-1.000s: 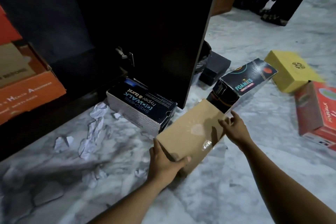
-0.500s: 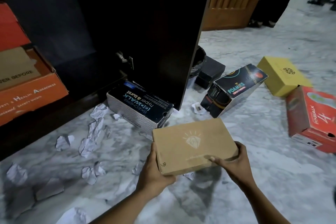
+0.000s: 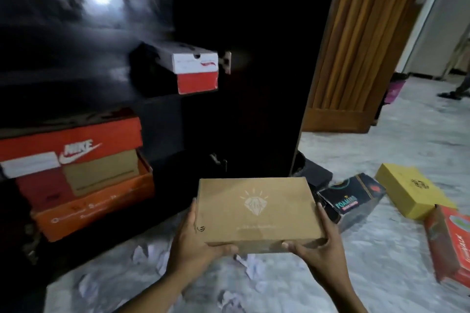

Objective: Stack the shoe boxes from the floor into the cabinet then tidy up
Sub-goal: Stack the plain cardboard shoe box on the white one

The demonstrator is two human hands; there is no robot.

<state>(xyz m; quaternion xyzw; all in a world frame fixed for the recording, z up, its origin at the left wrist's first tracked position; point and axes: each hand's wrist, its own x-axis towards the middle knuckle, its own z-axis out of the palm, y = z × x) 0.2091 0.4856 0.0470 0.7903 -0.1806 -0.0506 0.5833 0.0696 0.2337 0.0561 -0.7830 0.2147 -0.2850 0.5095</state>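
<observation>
In the head view you hold the brown box (image 3: 256, 211) level and off the floor (image 3: 381, 274), just in front of the dark cabinet (image 3: 175, 129). Your left hand (image 3: 193, 244) has its grip on the near left corner and your right hand (image 3: 320, 244) on the near right corner, thumbs up the sides and fingers curled under. Both grips sit at the near edge only, so the far end is unsupported. It could dip as you reach in, and the lid could gape. To the left, the orange box (image 3: 96, 203) juts out of the lower shelf under the Nike box (image 3: 73, 145); to the right stands the edge of the open cabinet door (image 3: 254, 71). A skewed push could catch a far corner on either. The free room looks to be the dark gap between them, though it is too dim to tell its depth. Higher up, a red and white box (image 3: 197, 71) overhangs its shelf — lift carelessly and you may knock it. Crumpled paper (image 3: 142, 254) lies underfoot, a likely slip, and the black box (image 3: 351, 198), yellow box (image 3: 412, 190) and red box (image 3: 452, 244) crowd the floor to the right.
</observation>
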